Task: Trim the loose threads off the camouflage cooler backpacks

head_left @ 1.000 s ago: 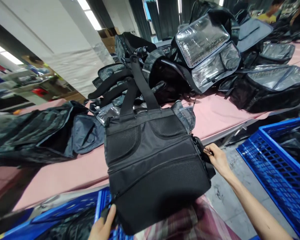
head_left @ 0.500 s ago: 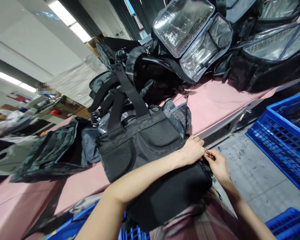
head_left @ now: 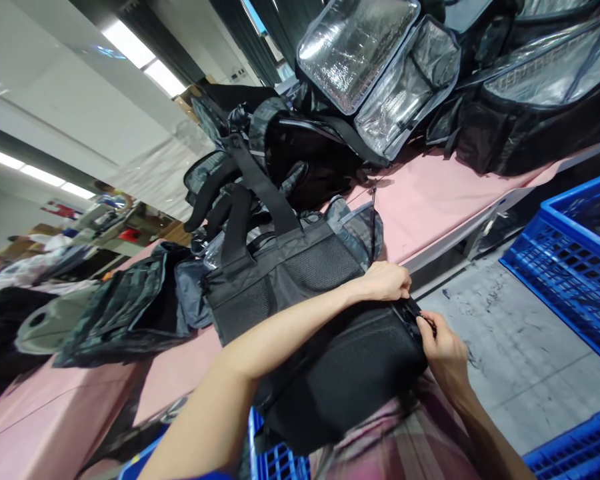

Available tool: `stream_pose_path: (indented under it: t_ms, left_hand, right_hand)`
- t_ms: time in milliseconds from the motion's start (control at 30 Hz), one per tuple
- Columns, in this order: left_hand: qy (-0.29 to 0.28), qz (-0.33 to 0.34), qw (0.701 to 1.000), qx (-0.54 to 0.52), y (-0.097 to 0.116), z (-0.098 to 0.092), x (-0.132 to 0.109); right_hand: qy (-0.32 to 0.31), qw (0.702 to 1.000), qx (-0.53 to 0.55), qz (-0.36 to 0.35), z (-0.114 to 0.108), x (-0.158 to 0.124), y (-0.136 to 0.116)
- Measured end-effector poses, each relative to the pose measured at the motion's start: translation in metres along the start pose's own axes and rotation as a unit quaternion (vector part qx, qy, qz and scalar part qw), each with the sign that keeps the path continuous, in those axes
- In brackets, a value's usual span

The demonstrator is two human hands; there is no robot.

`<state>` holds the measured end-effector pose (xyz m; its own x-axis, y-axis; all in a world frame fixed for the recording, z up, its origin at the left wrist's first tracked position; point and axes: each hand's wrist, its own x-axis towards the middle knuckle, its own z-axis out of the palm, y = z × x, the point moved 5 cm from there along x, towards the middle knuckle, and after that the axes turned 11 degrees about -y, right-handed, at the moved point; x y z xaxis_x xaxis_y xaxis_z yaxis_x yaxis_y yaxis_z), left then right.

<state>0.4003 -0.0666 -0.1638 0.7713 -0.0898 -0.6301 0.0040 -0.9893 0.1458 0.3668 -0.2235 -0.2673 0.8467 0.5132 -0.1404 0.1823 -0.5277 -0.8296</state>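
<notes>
A black backpack (head_left: 340, 373) with mesh padded panels lies across my lap and the pink table's edge, its broad straps (head_left: 263, 177) reaching up and away. My left forearm crosses over it. At its right side, my left hand (head_left: 387, 280) is closed on the backpack's edge, fingertips curled down. Just beyond, my right hand (head_left: 445, 350) pinches a small dark piece (head_left: 430, 324) at the bag's right end; whether this is a strap end, a buckle or a small tool I cannot make out. The fingers partly hide it.
The pink table (head_left: 425, 200) holds piled dark bags, among them an open silver-lined bag (head_left: 360, 53) and another lined bag (head_left: 540, 120). Camouflage bags (head_left: 125, 300) lie to the left. A blue crate (head_left: 565, 247) stands on the floor at right; other blue crates (head_left: 280, 460) are below.
My right hand has moved slightly down and right, against the backpack's right end. My left hand has shifted a little upward, still gripping the edge. The view has tilted slightly.
</notes>
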Motion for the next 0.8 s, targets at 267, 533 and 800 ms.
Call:
stream_pose_path:
  t_ms: [267, 533, 800]
  left_hand:
    - [0.025, -0.015, 0.999, -0.02, -0.003, 0.0, -0.004]
    - [0.04, 0.002, 0.999, -0.026, -0.004, 0.002, -0.004]
    - [0.046, 0.008, 0.998, -0.032, -0.004, 0.001, -0.001]
  right_hand:
    - [0.011, 0.998, -0.037, -0.044, 0.004, 0.009, -0.012]
    - [0.001, 0.999, -0.034, -0.028, 0.006, 0.009, -0.009]
    - [-0.018, 0.999, 0.027, -0.01, 0.008, 0.011, -0.009]
